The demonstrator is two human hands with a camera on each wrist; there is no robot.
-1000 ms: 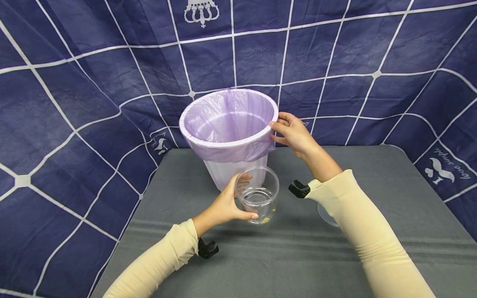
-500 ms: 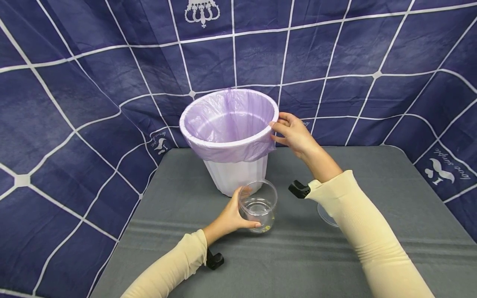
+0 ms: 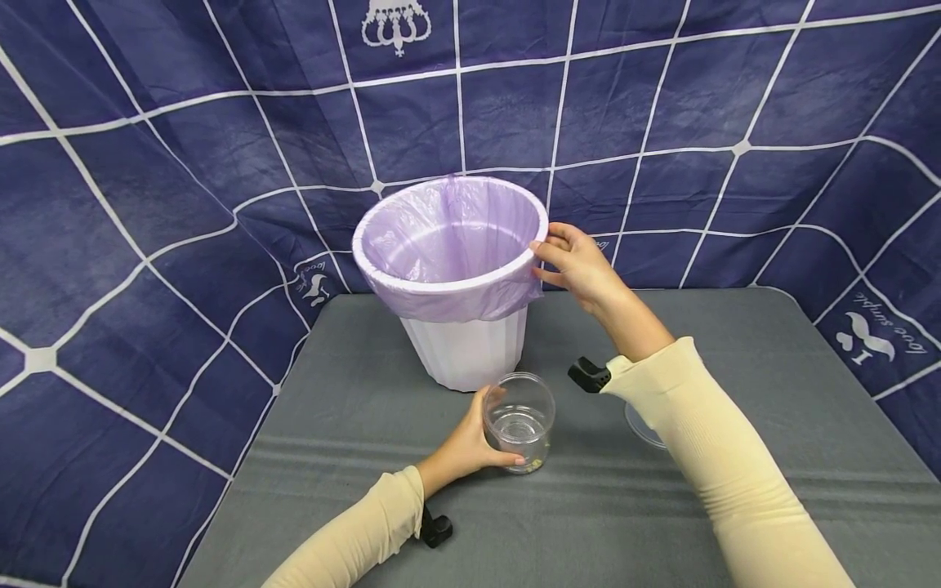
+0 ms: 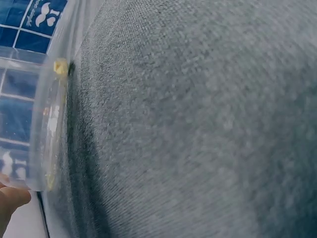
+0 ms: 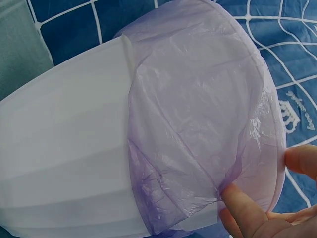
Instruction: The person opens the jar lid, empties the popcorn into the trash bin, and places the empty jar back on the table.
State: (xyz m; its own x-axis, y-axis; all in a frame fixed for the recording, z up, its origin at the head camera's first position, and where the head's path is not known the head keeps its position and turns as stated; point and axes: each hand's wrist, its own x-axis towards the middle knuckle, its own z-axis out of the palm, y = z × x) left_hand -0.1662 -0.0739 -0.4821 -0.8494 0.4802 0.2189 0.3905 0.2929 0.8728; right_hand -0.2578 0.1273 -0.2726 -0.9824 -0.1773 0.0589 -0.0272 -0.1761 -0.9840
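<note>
My left hand (image 3: 470, 441) grips the side of a clear plastic tub (image 3: 525, 408), thumb in front and fingers behind. The tub stands upright and mouth up, low over the grey cloth in front of the bin. Small yellow bits (image 4: 60, 67) show at its bottom in the left wrist view. At the right side of the white trash can (image 3: 463, 351), my right hand (image 3: 584, 265) holds the rim. A purple trash bag (image 5: 193, 99) lines the can and folds down over its outside; in the right wrist view, a fingertip presses into this fold.
A round clear lid (image 3: 644, 428) lies on the grey cloth (image 3: 588, 523), partly hidden under the right forearm. Behind the can and at both sides hangs a blue curtain (image 3: 639, 106) with white lines. Both wrists carry a small black camera.
My left hand has brought the tub down towards me and slightly right, away from the can. The right hand has stayed at the rim.
</note>
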